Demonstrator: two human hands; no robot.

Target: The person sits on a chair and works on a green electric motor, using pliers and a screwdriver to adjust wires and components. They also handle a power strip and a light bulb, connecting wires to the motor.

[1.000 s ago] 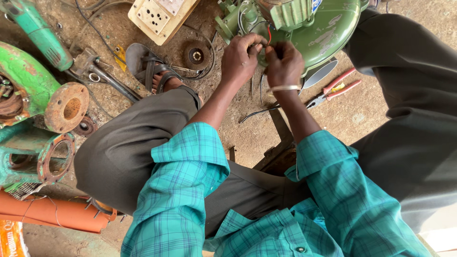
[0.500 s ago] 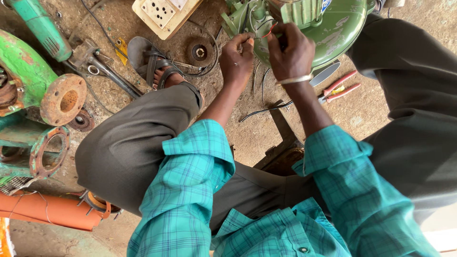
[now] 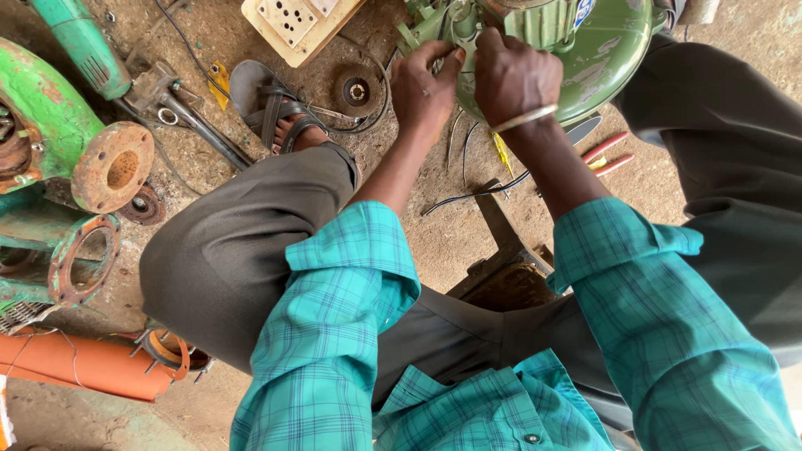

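The green motor [image 3: 597,50] sits on the dirt floor [image 3: 443,234] at the top of the view, between the person's knees, well beyond the teal checked sleeves. The left hand [image 3: 424,88] is closed in a pinch on thin wires [image 3: 455,17] at the motor's side. The right hand [image 3: 511,73], with a pale band at the wrist, presses curled fingers on the motor's casing; what it grips cannot be told. Red-handled pliers [image 3: 608,154] lie just below the motor. A sandal [image 3: 271,108], a grinding disc [image 3: 357,88] and a cream socket board [image 3: 296,25] lie to the left.
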